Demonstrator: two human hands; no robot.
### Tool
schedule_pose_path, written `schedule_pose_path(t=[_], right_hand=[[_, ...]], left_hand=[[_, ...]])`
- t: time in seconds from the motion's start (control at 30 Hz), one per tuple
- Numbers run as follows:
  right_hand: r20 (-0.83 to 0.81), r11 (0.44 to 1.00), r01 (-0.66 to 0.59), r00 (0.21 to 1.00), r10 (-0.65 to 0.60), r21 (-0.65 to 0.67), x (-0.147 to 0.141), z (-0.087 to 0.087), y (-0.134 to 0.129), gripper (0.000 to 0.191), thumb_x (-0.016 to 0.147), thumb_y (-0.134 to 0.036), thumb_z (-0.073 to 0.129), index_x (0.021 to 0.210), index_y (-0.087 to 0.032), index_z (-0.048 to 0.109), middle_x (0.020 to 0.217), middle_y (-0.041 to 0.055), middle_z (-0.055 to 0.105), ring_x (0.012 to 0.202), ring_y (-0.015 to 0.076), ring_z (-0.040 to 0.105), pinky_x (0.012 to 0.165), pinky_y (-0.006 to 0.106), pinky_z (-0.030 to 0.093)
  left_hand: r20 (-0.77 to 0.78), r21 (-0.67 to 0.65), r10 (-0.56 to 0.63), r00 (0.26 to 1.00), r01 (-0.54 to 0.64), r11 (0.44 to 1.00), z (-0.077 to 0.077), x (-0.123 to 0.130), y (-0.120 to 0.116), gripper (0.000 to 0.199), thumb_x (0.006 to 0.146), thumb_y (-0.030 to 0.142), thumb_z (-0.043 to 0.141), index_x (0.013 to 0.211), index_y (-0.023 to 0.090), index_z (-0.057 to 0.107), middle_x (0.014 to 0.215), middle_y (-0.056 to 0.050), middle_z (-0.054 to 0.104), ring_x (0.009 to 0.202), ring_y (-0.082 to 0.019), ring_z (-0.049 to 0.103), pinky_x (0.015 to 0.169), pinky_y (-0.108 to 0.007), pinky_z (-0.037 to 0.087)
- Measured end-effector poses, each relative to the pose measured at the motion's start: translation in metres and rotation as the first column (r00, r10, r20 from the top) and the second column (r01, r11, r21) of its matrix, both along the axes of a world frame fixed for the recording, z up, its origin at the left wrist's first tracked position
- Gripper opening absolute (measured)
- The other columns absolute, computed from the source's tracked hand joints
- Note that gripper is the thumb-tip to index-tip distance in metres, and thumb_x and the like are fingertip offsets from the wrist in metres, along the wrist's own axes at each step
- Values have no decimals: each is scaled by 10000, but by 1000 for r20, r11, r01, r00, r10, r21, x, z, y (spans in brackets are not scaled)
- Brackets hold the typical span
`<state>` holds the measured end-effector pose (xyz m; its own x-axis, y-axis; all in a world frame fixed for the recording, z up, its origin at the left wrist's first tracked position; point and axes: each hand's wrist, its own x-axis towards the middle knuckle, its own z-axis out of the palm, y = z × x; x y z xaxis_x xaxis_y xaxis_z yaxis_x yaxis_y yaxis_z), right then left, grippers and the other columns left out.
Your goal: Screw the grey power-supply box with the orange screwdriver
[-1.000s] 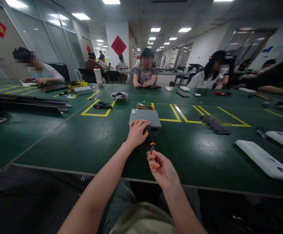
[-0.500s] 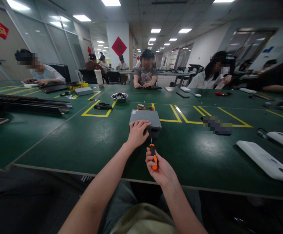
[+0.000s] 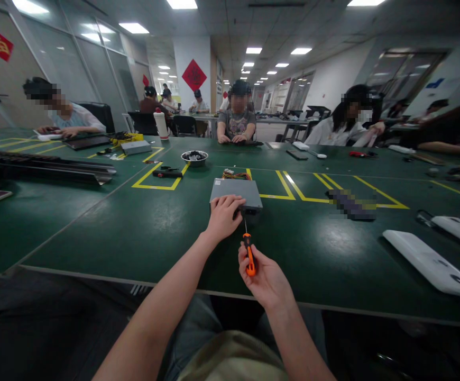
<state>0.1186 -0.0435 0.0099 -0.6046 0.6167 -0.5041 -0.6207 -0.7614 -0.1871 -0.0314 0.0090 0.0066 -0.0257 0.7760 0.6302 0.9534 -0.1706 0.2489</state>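
A grey metal box (image 3: 238,191) sits on the green table (image 3: 115,238), straight ahead of the worker at twelve o'clock. The worker's left hand (image 3: 224,216) lies over its near-left edge; from here I can't tell whether it clasps the box. At the box's six o'clock, the right hand (image 3: 265,274) is closed around an orange-and-black screwdriver (image 3: 250,259), its shaft pointing at the near face. Coloured wires (image 3: 236,175) bunch at the box's twelve; a metal bowl (image 3: 194,162) stands toward eleven, a white casing (image 3: 432,264) lies toward four.
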Motion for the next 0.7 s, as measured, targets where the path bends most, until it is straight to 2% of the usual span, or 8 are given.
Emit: schedule_pose_path(t=[0.07,0.17,0.3,0.4,0.5,0.6,0.7], right_hand=[[4,999,-33,999,33,1,0,-3,0,166,880,-165,417,967,-109,546,778,49,601,644,84,606,459,141,485],[17,998,-52,999,51,40,0,-6,1,167,881,-164,408,947,-120,555,738,41,603,566,74,581,365,117,405],[18,988,-9,1000,7,152,1,-3,1,153,862,-117,397,853,-105,549,692,42,567,484,50,509,308,100,338],[35,985,34,999,-40,169,1,1,0,149,820,-30,408,808,-114,531,693,32,543,493,40,503,304,77,328],[12,996,42,999,-44,82,0,4,0,131,834,-53,416,847,-118,529,706,25,537,516,41,527,318,67,359],[-21,1000,-5,1000,4,-30,1,4,0,139,876,-139,404,916,-107,533,728,31,556,563,51,560,410,96,466],[-13,999,-26,1000,26,-36,2,2,1,178,890,-170,390,965,-103,538,732,32,572,606,65,581,522,153,534]], left_hand=[[-3,-7,4,1000,-4,1000,0,0,0,344,783,182,482,1107,282,535,1197,11,555,1143,-183,427,938,-377,257],[-3,-19,11,1000,-11,1000,1,1,0,343,783,188,490,1109,285,534,1197,10,555,1142,-183,427,939,-373,258],[4,-15,20,1000,-20,1000,1,2,0,325,793,197,487,1102,287,538,1191,5,558,1136,-188,431,935,-376,260],[6,-18,23,1000,-23,1000,1,2,1,318,800,204,486,1102,289,538,1185,3,561,1135,-189,432,935,-380,259],[5,-17,26,1000,-26,1000,1,2,1,311,806,207,486,1102,287,537,1185,2,560,1136,-188,431,932,-381,259],[3,-11,26,1000,-26,1000,0,2,2,295,814,215,482,1096,283,538,1185,2,561,1133,-188,434,928,-381,261],[-1,0,24,1000,-24,1000,-1,2,2,294,811,215,492,1092,283,540,1179,5,562,1129,-186,436,926,-381,263]])
